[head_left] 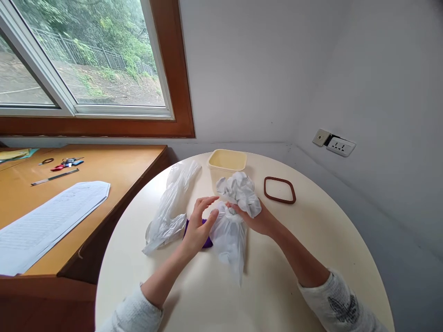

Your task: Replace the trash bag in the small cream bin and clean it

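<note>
My right hand (258, 220) grips a white plastic bag (230, 240) over the round table. A crumpled white bunch (240, 189) sticks up above the fingers, while the bag's lower end tapers down toward me. Whether the bunch and the bag are one piece I cannot tell. Just left of the bag is my left hand (200, 226), its thumb and fingers apart and nothing between them. Behind that hand lies a purple item (207, 243), mostly covered. Another clear plastic bag (169, 212) stretches out flat on the left.
A cream plastic tub (226, 160) without a lid stands at the table's (311, 258) back edge. To its right lies a brown rounded-square ring (279, 190). On the wooden desk (121, 161) at left are papers (65, 221), a pen (55, 177) and keys (69, 162).
</note>
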`<state>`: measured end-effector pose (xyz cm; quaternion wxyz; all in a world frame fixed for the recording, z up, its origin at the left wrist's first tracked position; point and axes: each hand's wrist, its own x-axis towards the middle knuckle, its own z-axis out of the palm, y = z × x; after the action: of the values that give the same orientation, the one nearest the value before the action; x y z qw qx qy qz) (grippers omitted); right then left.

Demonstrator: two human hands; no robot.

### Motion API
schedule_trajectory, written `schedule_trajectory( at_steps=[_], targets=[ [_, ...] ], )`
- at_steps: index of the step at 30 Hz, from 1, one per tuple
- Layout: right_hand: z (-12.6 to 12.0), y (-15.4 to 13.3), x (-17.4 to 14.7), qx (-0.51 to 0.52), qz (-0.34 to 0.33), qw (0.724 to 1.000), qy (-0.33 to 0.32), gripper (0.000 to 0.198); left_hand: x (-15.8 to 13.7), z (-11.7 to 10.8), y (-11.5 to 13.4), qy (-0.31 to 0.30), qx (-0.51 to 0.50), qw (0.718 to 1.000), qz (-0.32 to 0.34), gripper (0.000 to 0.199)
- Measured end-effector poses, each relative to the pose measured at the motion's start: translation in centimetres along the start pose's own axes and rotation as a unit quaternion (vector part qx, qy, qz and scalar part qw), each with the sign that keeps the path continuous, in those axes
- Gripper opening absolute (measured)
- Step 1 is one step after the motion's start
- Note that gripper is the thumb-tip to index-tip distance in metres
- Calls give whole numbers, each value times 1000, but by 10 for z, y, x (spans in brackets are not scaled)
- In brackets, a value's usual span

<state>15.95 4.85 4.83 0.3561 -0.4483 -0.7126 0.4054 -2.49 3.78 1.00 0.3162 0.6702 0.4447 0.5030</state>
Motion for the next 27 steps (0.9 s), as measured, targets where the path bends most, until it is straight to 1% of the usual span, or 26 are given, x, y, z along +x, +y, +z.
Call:
schedule_trajectory(
  at_steps=[3,5,9,11,13,17,21,23,27],
  targets=[
    [-15,-4,1,15,3,1000,12,27,-1,1,2,-4,10,1000,-14,31],
    [-27,-6,2,32,7,999,37,27,-2,2,3,-6,15,999,-28,31],
    [-53,-9,1,49,-6,989,138,24,-3,4,0,-15,21,998,-54,32],
    [-66,-8,0,46,-10,979,198,24,-3,5,-2,-17,20,998,-55,32],
    [-79,-6,-2,45,-6,969,245,25,-3,6,-5,-17,18,998,-54,32],
    [-103,1,-5,43,-23,945,322,25,-3,8,-8,-23,14,998,-63,31],
    [-124,14,-7,20,-23,927,375,26,-4,10,-9,-18,21,997,-68,31],
    [-133,23,-8,-11,-19,919,394,26,-4,10,-9,-16,27,997,-71,31],
    [-148,41,-11,-99,30,906,411,30,-4,10,-11,-20,36,996,-77,32]
  ],
)
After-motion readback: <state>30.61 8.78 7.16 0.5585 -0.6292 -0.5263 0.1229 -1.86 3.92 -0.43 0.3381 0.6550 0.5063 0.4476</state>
